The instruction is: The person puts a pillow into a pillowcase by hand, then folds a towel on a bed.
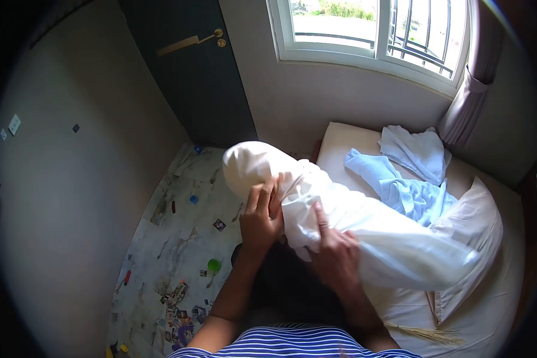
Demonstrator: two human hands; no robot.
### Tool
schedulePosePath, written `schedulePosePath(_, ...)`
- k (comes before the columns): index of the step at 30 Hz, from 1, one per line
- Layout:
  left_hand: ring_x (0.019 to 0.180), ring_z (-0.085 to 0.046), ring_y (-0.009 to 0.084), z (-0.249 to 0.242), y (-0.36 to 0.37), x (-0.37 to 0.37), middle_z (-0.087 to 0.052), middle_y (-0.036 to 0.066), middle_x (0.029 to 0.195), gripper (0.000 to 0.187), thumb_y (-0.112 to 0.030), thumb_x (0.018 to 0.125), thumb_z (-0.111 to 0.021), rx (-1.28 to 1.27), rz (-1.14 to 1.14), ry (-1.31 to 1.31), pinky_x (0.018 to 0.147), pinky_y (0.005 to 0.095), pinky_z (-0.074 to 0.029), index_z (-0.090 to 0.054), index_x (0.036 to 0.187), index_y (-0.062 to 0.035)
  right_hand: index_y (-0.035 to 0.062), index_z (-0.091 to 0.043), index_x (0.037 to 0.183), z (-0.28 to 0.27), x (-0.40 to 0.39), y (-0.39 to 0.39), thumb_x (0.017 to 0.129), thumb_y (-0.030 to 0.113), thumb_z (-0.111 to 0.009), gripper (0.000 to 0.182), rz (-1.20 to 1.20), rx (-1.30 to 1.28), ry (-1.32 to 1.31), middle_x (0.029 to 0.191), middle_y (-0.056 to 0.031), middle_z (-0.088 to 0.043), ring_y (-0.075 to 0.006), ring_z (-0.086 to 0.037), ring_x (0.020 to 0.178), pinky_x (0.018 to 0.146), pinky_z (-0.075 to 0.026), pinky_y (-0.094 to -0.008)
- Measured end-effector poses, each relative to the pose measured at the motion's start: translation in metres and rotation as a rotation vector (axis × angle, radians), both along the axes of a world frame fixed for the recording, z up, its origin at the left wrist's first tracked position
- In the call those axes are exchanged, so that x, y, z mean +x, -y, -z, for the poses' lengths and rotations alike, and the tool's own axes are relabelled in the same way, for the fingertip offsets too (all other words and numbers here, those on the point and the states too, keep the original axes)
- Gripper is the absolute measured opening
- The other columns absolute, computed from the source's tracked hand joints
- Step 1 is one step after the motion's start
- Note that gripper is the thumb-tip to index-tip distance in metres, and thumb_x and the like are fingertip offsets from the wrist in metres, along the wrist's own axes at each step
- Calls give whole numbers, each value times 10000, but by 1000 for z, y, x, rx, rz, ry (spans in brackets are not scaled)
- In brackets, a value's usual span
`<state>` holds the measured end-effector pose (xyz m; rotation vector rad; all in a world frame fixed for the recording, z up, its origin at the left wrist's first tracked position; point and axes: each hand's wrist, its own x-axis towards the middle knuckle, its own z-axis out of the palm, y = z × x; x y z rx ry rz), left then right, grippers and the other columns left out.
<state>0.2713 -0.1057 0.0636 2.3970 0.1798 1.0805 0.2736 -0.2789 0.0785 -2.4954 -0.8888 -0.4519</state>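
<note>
A cream-white pillow [253, 164] is held up in front of me, its rounded end toward the door. Whiter, loose cloth that looks like a pillowcase [382, 232] bunches around its middle and trails right over the bed. With bent fingers, my left hand [262, 215] grips the bunched fabric near the rounded end. My right hand [337, 253] is closed on the white cloth from below, thumb lying along it; its other fingers are partly hidden. Behind the trailing end, another pale pillow [474, 227] leans on the bed.
On the bed [346, 140] lie a light blue cloth [394, 185], a whitish cloth [417, 149] and a bundle of straw bristles [426, 333]. Small toys and cards [182, 316] litter the marble-patterned floor, with a green round object [213, 265]. A dark door [191, 77] and a window [334, 48] stand beyond.
</note>
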Motion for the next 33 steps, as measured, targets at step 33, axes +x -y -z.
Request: schedulePosePath(33,606,-625,212,124,33,-66,-600,100,654,339,-248,844,-662,-469,376,-751,572,345,-482,-511,1057,-31,150,-293,1408,119,-48,67,822,367,-616,704,-242,-375,-890,783,-201,-650,-390,-630,711,648,-492,-467)
